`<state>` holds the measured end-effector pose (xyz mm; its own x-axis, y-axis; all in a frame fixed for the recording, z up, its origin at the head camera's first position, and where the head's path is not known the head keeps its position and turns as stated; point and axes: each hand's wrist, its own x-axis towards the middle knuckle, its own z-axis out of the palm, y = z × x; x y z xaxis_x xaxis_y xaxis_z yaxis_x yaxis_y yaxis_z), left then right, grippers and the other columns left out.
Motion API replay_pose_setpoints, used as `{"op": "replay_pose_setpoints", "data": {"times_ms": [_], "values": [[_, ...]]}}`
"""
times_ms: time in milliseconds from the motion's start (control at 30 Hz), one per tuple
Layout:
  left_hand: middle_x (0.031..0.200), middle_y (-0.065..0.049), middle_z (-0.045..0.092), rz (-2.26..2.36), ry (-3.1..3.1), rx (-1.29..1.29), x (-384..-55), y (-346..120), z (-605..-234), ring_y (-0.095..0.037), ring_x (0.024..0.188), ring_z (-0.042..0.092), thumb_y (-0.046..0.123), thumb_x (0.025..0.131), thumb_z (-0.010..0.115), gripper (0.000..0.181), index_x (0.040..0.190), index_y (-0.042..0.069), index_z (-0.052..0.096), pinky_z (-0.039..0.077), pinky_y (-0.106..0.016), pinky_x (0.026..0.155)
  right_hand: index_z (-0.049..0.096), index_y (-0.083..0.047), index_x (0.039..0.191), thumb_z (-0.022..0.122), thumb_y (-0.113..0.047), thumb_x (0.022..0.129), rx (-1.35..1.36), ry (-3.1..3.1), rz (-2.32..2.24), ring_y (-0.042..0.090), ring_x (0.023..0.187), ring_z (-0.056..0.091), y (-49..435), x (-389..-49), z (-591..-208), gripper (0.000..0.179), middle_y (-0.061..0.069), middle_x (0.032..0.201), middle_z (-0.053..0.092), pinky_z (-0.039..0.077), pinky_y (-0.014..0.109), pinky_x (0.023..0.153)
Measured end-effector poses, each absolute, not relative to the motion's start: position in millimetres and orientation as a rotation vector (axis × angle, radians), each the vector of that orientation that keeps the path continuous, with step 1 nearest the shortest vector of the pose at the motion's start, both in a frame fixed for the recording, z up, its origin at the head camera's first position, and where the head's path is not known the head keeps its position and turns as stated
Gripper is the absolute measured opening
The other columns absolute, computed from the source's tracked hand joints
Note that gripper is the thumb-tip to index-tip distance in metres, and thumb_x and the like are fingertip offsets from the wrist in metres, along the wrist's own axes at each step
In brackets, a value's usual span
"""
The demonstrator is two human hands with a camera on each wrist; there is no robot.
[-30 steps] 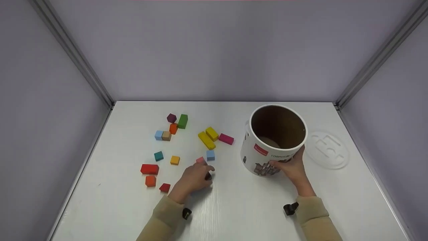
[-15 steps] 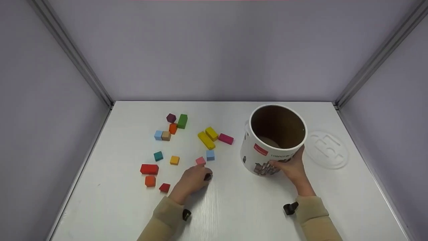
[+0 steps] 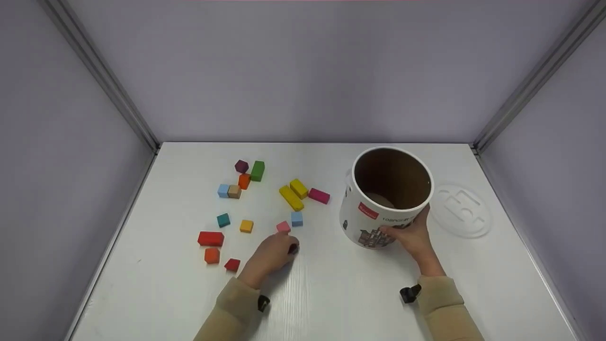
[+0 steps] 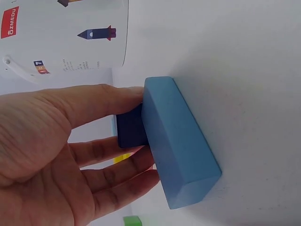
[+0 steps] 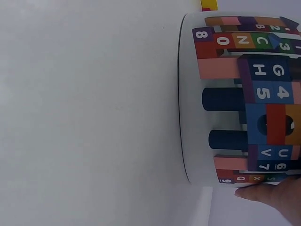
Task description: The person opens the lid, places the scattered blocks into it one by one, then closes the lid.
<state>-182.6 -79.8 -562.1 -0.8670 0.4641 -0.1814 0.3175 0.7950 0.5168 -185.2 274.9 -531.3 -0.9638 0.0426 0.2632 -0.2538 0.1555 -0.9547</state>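
Nearest me, a red wedge (image 3: 232, 264) lies loose on the table (image 3: 350, 293), left of my left hand (image 3: 267, 259). That hand is closed round two blocks: a dark blue block (image 4: 130, 128) sits between thumb and forefinger, and a long blue block (image 4: 176, 136) lies against my fingertips, bunched, I'd guess, so one hand manages both. Whether the long one also bears on the table I can't tell.

My right hand (image 3: 413, 241) clasps the bucket (image 3: 355, 215), thumb on the near wall, fingers round the right side. Gripping below the rim probably steadies it and leaves the mouth unblocked; it stands mouth up on the table.

Just past my left fingers lies a pink block (image 3: 282, 226), a pale blue cube (image 3: 297, 219) beside it. The lid (image 3: 461, 210) lies flat right of the bucket, seemingly out of the way. Farthest, a green block (image 3: 257, 171) and a plum block (image 3: 241, 166) look simply scattered.
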Motion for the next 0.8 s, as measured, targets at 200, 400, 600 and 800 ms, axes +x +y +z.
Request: {"op": "replay_pose_setpoints", "data": {"times_ms": [200, 400, 600, 800], "values": [[0.097, -0.001, 0.059, 0.731, 2.696, 0.549, -184.2, -79.1, -557.3, -0.019, 0.085, 0.054, 0.013, 0.091, 0.071, 0.024, 0.115, 0.011, 0.071, 0.051, -0.036, 0.089, -0.004, -0.008, 0.151, 0.087, 0.009, 0.062, 0.223, -2.202, 1.88, 0.042, 0.135, 0.026, 275.5, -185.6, -531.9, 0.129, 0.027, 0.147, 0.025, 0.013, 0.052, 0.116], [0.106, -0.005, 0.055, 0.88, 2.715, 0.514, -182.6, -75.3, -541.9, -0.019, 0.089, 0.055, 0.012, 0.093, 0.069, 0.029, 0.122, 0.011, 0.069, 0.052, -0.036, 0.091, -0.004, -0.009, 0.151, 0.087, 0.01, 0.061, 0.217, -2.198, 1.89, 0.042, 0.135, 0.026, 275.2, -185.6, -531.3, 0.129, 0.027, 0.147, 0.025, 0.013, 0.052, 0.116], [0.111, -0.004, 0.057, 1.023, 2.723, 0.587, -182.6, -69.7, -520.7, -0.017, 0.096, 0.057, 0.015, 0.09, 0.073, 0.034, 0.124, 0.014, 0.068, 0.052, -0.033, 0.092, -0.004, -0.009, 0.151, 0.088, 0.008, 0.061, 0.214, -2.209, 1.878, 0.036, 0.135, 0.028, 275.6, -185.8, -532.0, 0.13, 0.025, 0.147, 0.026, 0.013, 0.053, 0.116], [0.113, -0.006, 0.059, 1.268, 2.735, 0.673, -188.3, -62.7, -500.0, -0.018, 0.099, 0.059, 0.01, 0.089, 0.073, 0.036, 0.124, 0.013, 0.066, 0.053, -0.033, 0.089, -0.004, -0.01, 0.151, 0.088, 0.009, 0.061, 0.217, -2.197, 1.899, 0.033, 0.135, 0.029, 275.7, -186.6, -532.6, 0.13, 0.024, 0.147, 0.026, 0.015, 0.053, 0.115]]}}
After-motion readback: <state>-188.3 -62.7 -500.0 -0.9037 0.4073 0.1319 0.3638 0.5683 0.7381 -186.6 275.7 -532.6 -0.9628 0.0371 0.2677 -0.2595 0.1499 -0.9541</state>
